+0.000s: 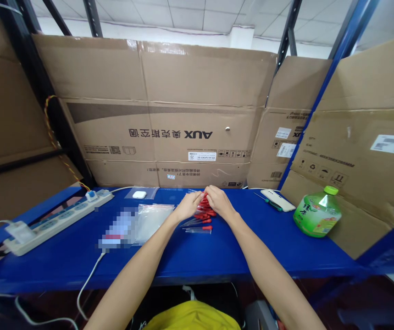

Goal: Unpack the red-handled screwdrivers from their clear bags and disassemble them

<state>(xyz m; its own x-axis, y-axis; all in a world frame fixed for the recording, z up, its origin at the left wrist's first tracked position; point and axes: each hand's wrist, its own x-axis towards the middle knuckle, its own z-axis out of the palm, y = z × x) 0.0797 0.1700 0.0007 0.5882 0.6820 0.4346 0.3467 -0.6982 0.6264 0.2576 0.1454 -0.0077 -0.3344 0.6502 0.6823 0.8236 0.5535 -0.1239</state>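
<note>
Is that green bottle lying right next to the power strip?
No, the bottle stands at the table's right end, and the power strip lies far off at the left.

Glossy red plastic droppers (206, 215) lie on a smooth blue shelf (217, 252), walled by matt brown cardboard (169, 91).

A pixelated patch (119, 229) left of centre hides whatever lies there. The fingertips of the left hand (188, 206) and right hand (219, 201) are buried among small red-capped pieces (205, 215), too tiny to identify.
</note>
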